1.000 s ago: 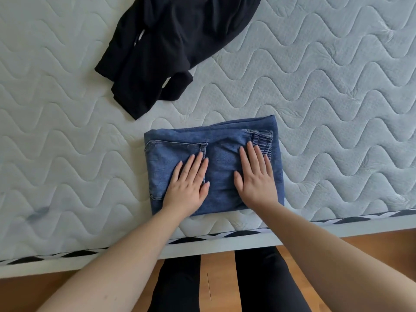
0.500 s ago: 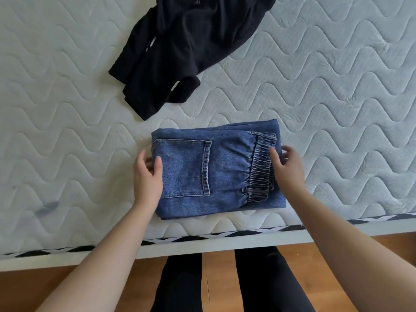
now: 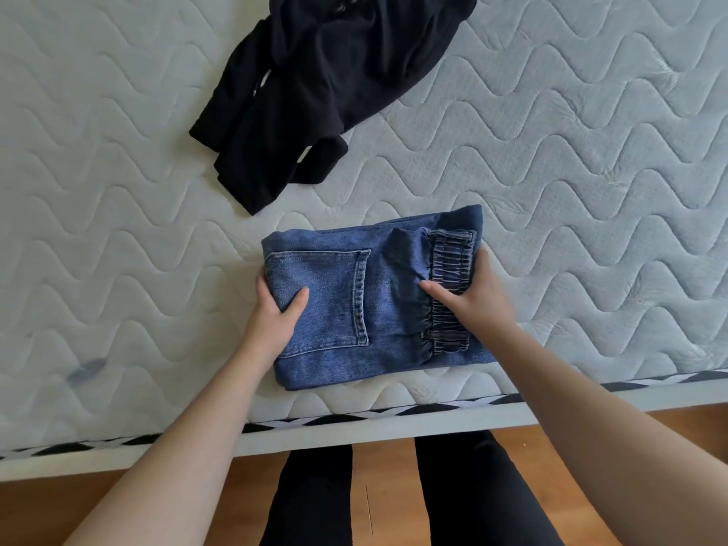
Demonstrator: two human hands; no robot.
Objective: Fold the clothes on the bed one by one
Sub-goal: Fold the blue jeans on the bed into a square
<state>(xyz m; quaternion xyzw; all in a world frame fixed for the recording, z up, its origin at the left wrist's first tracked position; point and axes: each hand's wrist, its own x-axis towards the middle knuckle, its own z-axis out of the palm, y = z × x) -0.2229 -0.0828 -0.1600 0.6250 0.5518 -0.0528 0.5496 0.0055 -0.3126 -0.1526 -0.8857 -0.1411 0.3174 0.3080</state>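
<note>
Nearest the viewer, two legs in black trousers (image 3: 484, 494) stand on a warm orange-brown wooden floor (image 3: 378, 486), right against the white bed frame (image 3: 354, 433). Two bare forearms reach forward from the lower corners onto the bed. A black-and-white zigzag trim (image 3: 342, 418) runs along the mattress edge.

Just past that edge lie the folded jeans (image 3: 378, 309), a thick, roughly rectangular bundle of mid-blue denim. A stitched back pocket (image 3: 323, 297) faces up on its left half, and a gathered, ribbed elastic waistband (image 3: 449, 293), darker than the denim, runs down its right side. No label or writing can be read on it.

The left hand (image 3: 275, 313) grips the bundle's left edge, thumb on top of the pocket and fingers tucked underneath. The right hand (image 3: 472, 297) grips the right edge over the waistband, thumb lying across the denim and fingers hidden under the fold.

The mattress (image 3: 591, 171) is pale grey-white, quilted in repeating wavy lines, with a small bluish smudge (image 3: 88, 368) near the left.

Farther away, well apart from the jeans, a black garment (image 3: 323, 80) lies crumpled and unfolded, running off the top of the view.
</note>
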